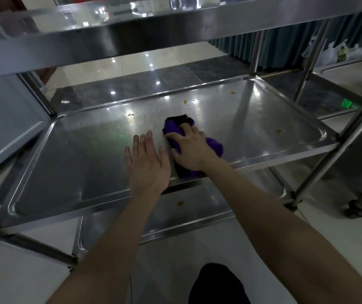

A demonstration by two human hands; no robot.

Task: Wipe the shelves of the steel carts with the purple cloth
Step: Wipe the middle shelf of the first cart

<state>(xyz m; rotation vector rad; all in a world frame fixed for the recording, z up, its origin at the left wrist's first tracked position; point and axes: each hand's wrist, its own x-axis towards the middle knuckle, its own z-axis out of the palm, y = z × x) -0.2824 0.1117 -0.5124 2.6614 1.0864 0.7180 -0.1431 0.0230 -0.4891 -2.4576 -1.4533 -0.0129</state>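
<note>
- Cart (320,165): steel, three tiers. Work is on the middle shelf (66,167); both forearms reach in under the top tier.
- Left half of shelf: bare steel with glare. No debris that I can make out there, though reflections hide fine marks.
- Droplets (129,116): a small wet patch toward the far rim, beyond and slightly left of the left hand.
- Left hand (147,163): flat, palm down, fingers straight and slightly spread, holding nothing. Whether it bears on the steel or hovers just above, I cannot tell. It sits just beside the right hand; the thumb nearly meets the cloth.
- Cloth (214,145): purple, bunched, lying on the shelf right of centre. Long axis runs roughly near-to-far, from the front rim toward the middle of the shelf.
- Right hand (188,150): on top of the cloth, fingers bent over the bunch, thumb against its left side. This hand has the cloth; the left does not.
- Crumbs (184,102): yellowish bits beyond the cloth toward the far rim, with more further right near the far corner and the right side.
- Judgement: remaining dirt lies ahead and to the right of the cloth, so the next stroke looks like a push away from the body, then a sweep rightward. Right hand is better placed.
- Lower shelf (197,207): one yellowish speck visible; likely not yet wiped.
</note>
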